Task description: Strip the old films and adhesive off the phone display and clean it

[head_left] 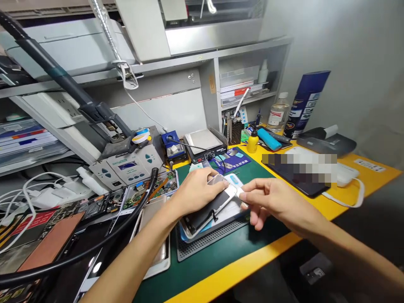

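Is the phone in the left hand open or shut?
Open: the phone has no cover over its dark insides, and a small black strip shows at its pale rim.

Grey shelving (217, 90) above a yellow bench (233, 273), plain grey wall (350, 46) rightward.

Both hands (197, 190) touch an opened phone (208, 207) above a green mat (195, 269).

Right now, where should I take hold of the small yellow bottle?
Probably around the body of the yellow bottle, below its dark top, coming from the near side: it stands upright with its front exposed, while the light-blue object sits close by on the right.
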Tool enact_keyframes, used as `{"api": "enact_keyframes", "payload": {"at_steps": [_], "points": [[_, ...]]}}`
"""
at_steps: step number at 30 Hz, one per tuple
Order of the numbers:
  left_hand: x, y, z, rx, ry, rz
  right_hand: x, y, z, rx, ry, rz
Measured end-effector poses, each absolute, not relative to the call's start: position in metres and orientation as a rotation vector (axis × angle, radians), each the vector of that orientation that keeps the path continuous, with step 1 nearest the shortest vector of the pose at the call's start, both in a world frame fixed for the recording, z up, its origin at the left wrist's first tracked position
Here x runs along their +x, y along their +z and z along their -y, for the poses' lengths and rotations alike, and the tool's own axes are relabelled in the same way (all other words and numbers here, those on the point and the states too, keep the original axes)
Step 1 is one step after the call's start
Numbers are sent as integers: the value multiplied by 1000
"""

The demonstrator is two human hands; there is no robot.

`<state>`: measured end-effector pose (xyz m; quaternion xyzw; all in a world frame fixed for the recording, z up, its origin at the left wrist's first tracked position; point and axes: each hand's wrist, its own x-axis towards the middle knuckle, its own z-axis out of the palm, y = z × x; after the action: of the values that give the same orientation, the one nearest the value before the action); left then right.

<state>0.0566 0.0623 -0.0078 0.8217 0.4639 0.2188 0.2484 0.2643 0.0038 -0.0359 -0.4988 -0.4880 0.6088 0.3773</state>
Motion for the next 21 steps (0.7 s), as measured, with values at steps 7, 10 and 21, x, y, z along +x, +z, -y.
{"api": "enact_keyframes", "payload": {"at_steps": [7,10,21], "points": [[82,-24,-45,2492,662,-1277,256,-54,33,-1388,1474,974],[71,-31,-32,2564,677,-1174,254,-57,42,-1371,1494,927],[31,-58,-8,2829,605,-924,248,-49,42,-1438,1689,957]]}}
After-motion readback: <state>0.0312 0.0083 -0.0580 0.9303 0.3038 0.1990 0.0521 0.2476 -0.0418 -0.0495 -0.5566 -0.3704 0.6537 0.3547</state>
